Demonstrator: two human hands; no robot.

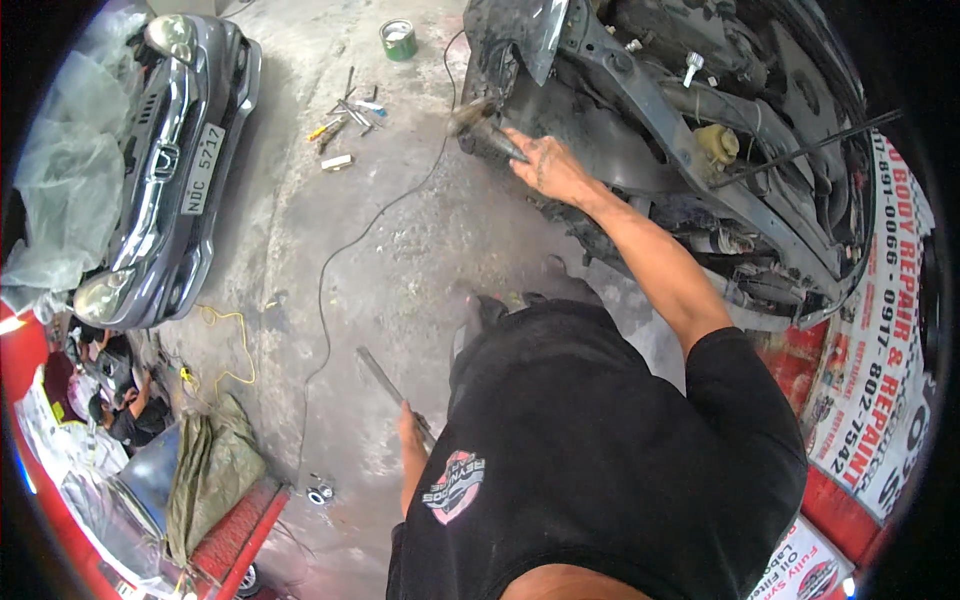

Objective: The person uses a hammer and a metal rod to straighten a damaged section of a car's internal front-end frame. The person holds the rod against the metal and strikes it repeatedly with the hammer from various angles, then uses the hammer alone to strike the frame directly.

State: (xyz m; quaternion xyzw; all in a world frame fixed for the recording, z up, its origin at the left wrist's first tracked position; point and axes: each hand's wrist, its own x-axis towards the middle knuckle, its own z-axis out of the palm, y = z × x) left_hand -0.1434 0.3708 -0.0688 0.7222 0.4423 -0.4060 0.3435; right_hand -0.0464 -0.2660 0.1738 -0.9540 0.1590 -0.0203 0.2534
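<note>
My right hand (550, 168) is closed around the handle of a hammer (478, 118). The hammer's head is close to the torn-looking edge of the car's front body (515, 75); I cannot tell if they touch. Low at my left side, my left hand (410, 425) grips a long, flat metal bar (378, 372), which points up and left over the floor. Most of that hand's fingers are hidden by my shirt. In front of my right arm lies the exposed engine bay (690, 110), with a yellowish reservoir (716, 143) in it.
A dark detached car bumper (200, 170) with headlights stands at left, beside plastic sheeting (70, 170). Hand tools (352, 115), a white block (338, 162) and a green can (398, 40) sit on the floor. A black cable (345, 245) crosses it. Another person (135, 405) is at far left.
</note>
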